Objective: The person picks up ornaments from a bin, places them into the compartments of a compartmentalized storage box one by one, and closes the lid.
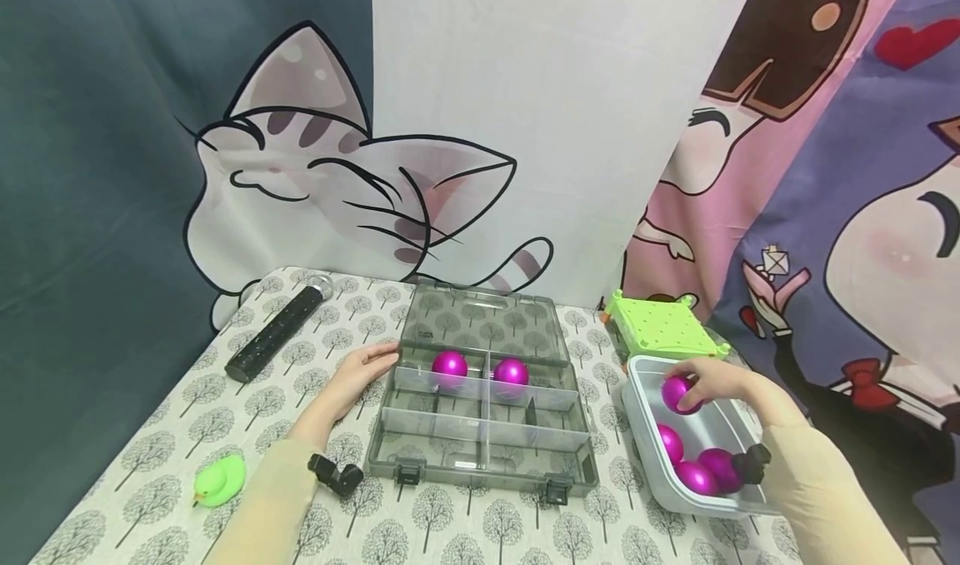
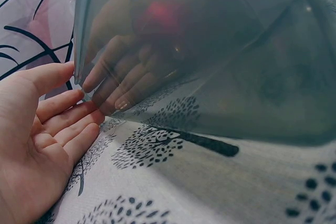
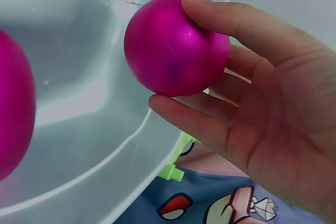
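Note:
My right hand (image 1: 716, 379) grips a magenta ball (image 3: 176, 45) between thumb and fingers, over the far end of a pale plastic tub (image 1: 637, 440). More magenta balls (image 1: 696, 477) lie inside that tub. At the left, my left hand (image 1: 360, 377) touches the back left side of a grey see-through compartment box (image 1: 480, 465) with its fingertips. Its fingers (image 2: 68, 116) lie loosely extended against the wall in the left wrist view. The box lid (image 1: 487, 323) is folded back. One magenta ball (image 1: 450, 368) sits in the back left compartment, another (image 1: 512, 376) in the back right.
Behind the tub stands a light green perforated rack (image 1: 663, 328). A black cylindrical object (image 1: 276, 333) lies at the back left of the tree-patterned tablecloth (image 1: 300, 357). Near the left forearm is a green toy duck (image 1: 220, 480). Printed curtains hang behind the table.

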The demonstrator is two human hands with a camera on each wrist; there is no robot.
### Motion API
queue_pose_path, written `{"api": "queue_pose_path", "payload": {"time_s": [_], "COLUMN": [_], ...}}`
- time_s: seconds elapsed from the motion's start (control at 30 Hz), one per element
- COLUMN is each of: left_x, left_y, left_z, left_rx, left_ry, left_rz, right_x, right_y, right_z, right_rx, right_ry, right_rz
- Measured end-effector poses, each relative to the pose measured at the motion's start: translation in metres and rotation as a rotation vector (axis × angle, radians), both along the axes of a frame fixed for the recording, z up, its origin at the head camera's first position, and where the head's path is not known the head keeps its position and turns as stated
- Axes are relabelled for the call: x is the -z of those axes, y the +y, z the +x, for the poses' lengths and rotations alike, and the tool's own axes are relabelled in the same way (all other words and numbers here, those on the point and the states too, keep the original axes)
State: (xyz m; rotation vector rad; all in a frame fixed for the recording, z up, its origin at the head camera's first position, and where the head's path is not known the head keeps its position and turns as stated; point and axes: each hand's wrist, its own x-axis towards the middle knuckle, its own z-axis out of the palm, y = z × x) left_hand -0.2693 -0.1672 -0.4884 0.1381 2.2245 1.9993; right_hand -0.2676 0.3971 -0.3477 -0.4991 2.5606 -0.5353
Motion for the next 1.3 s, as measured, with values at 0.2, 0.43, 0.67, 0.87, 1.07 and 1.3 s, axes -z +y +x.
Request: {"api": "queue_pose_path", "payload": {"time_s": [0.2,0.43,0.67,0.87,1.07,1.3], "left_x": [0.0,0.001,0.003,0.005,0.002,0.001], "left_y": [0.0,0.0,-0.001,-0.002,-0.002,-0.001], "left_z": [0.0,-0.001,-0.003,-0.003,-0.001,-0.002], "left_rx": [0.001,0.01,0.011,0.011,0.001,0.006], "left_ry": [0.006,-0.001,0.015,0.011,0.01,0.001], "left_rz": [-0.002,0.007,0.007,0.006,0.011,0.018], "right_x": [-0.005,-0.009,-0.01,-0.01,-0.013,-0.01], "right_y": [-0.005,-0.012,-0.02,-0.031,-0.045,-0.061], "right_z": [-0.002,-0.005,-0.011,-0.016,-0.023,-0.031], "right_rx": [0.002,-0.036,-0.056,-0.063,-0.071,-0.081], "right_ry": [0.06,0.124,0.265,0.354,0.403,0.393], "right_rz": [0.013,0.025,0.044,-0.001,-0.034,-0.024]}}
